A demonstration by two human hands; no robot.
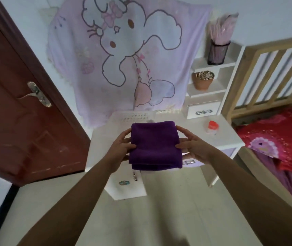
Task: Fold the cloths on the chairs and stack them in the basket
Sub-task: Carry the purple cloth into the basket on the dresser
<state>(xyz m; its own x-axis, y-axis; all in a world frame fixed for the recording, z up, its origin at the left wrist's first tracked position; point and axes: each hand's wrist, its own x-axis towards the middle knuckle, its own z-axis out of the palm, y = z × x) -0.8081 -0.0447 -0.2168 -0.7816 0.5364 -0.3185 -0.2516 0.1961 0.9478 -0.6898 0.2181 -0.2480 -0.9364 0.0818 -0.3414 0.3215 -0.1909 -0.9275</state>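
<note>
Two bare forearms reach in from the lower edge, no sleeves, watch or rings showing, ending in the left grip (122, 150) and the right grip (194, 148), fingers unadorned.

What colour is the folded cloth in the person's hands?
Deep purple, plain. The cloth shows in the head view.

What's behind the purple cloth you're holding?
Behind the folded purple cloth, held between the left hand and right hand, a white basket sits on the white desk. The cloth covers most of the basket, so its inside cannot be seen.
</note>
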